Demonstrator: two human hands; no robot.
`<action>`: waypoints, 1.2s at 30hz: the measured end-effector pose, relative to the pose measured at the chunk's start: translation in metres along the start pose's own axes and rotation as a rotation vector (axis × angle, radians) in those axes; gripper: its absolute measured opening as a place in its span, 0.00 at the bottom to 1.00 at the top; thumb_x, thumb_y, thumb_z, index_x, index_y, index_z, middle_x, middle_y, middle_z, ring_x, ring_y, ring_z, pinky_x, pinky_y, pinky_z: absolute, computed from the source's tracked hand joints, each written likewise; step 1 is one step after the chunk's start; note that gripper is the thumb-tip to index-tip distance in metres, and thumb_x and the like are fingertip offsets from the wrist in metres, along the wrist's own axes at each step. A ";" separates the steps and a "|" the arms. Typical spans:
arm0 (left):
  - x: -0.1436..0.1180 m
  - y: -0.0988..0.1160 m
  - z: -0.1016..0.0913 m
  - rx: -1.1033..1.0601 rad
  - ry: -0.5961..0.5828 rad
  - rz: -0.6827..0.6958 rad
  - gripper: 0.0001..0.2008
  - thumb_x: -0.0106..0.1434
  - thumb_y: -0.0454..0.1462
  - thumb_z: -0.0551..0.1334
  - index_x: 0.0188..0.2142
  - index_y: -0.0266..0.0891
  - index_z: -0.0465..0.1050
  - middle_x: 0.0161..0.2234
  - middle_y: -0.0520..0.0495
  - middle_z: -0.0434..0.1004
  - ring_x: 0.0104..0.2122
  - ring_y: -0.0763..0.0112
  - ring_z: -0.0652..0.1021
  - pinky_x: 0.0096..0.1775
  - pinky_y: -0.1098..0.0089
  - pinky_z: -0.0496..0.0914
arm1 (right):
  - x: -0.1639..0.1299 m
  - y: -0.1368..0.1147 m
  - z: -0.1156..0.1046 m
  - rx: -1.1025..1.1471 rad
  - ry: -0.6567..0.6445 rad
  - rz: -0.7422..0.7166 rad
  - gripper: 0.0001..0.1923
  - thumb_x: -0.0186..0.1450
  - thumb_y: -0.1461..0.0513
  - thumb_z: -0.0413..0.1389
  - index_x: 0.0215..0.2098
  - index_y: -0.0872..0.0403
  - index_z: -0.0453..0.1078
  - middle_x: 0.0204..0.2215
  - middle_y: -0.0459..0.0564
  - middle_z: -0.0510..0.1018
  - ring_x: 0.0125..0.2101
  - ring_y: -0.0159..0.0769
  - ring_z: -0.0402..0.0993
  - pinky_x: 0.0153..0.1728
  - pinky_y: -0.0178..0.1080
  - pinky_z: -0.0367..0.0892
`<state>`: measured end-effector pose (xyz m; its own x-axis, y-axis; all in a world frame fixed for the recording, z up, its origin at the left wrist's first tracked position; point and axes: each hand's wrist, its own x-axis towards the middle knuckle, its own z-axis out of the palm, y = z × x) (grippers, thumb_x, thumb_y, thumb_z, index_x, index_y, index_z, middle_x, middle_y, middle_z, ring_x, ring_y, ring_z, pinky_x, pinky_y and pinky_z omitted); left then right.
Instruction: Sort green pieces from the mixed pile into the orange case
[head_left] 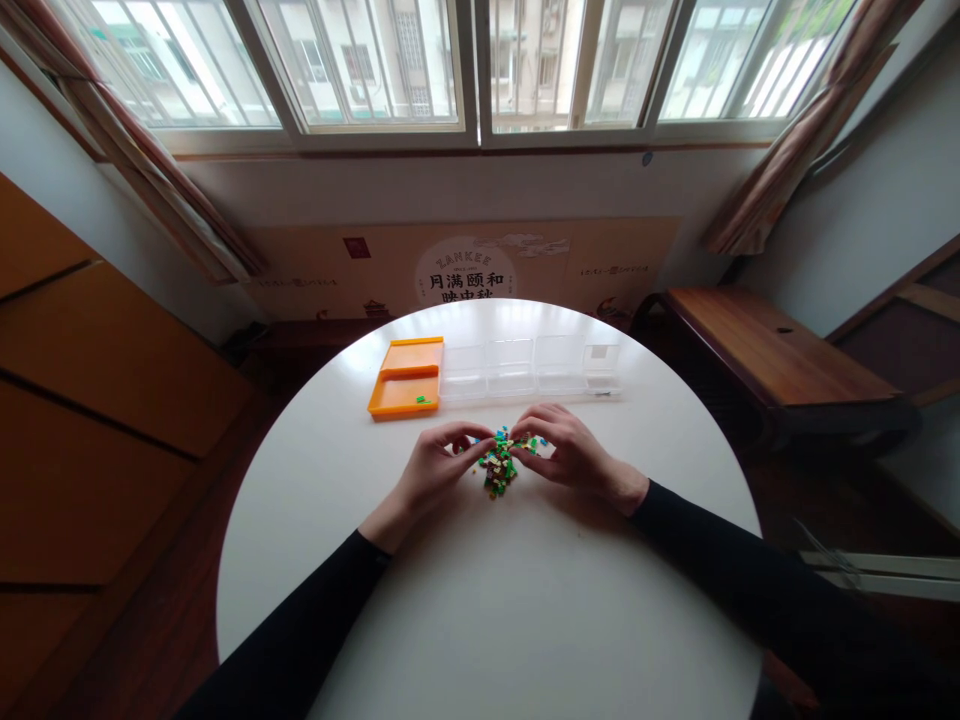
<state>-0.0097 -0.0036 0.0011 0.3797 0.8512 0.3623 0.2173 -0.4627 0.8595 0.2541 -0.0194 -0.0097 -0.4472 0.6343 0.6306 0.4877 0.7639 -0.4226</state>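
A small heap of tiny building bricks (498, 470), mostly green with some yellow, blue and brown, lies on the white table. My left hand (439, 460) reaches the heap from the left, thumb and index finger drawn together in a pinch at its upper edge. From the other side my right hand (570, 450) bends its fingers over the heap, thumb and index close together. Whatever either hand's fingertips hold is too small to name. Just behind my left hand, an orange two-part tray (384, 394) holds a few green bricks (424, 400) in its nearer compartment.
A row of clear plastic compartments (512, 372) extends right from the orange tray, beyond my hands. The round white table (480, 620) has its far edge near a printed cardboard panel (300, 270) below the window. A wooden bench (780, 340) stands at the right.
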 end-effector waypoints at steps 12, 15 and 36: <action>0.000 0.010 0.008 -0.204 -0.101 -0.221 0.21 0.66 0.54 0.76 0.42 0.38 0.88 0.35 0.42 0.90 0.34 0.62 0.87 0.38 0.67 0.83 | 0.004 -0.005 -0.003 -0.133 0.096 -0.154 0.03 0.77 0.58 0.66 0.47 0.48 0.79 0.39 0.48 0.86 0.38 0.40 0.80 0.48 0.46 0.73; 0.000 0.005 0.007 -0.128 -0.086 -0.183 0.18 0.68 0.52 0.75 0.42 0.39 0.88 0.35 0.44 0.89 0.33 0.66 0.85 0.36 0.69 0.80 | 0.004 -0.005 -0.003 -0.149 0.099 -0.148 0.03 0.76 0.58 0.67 0.47 0.47 0.80 0.38 0.47 0.86 0.37 0.40 0.79 0.48 0.47 0.73; -0.004 0.000 0.006 0.406 0.014 0.349 0.05 0.75 0.42 0.71 0.47 0.46 0.85 0.41 0.49 0.89 0.36 0.67 0.86 0.46 0.62 0.73 | 0.002 -0.002 -0.002 -0.113 0.097 -0.123 0.04 0.75 0.58 0.68 0.47 0.47 0.80 0.38 0.48 0.86 0.38 0.40 0.81 0.49 0.47 0.74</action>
<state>-0.0061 -0.0088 -0.0028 0.4804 0.6312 0.6090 0.4115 -0.7753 0.4790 0.2536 -0.0199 -0.0066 -0.4369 0.5184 0.7351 0.5177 0.8132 -0.2659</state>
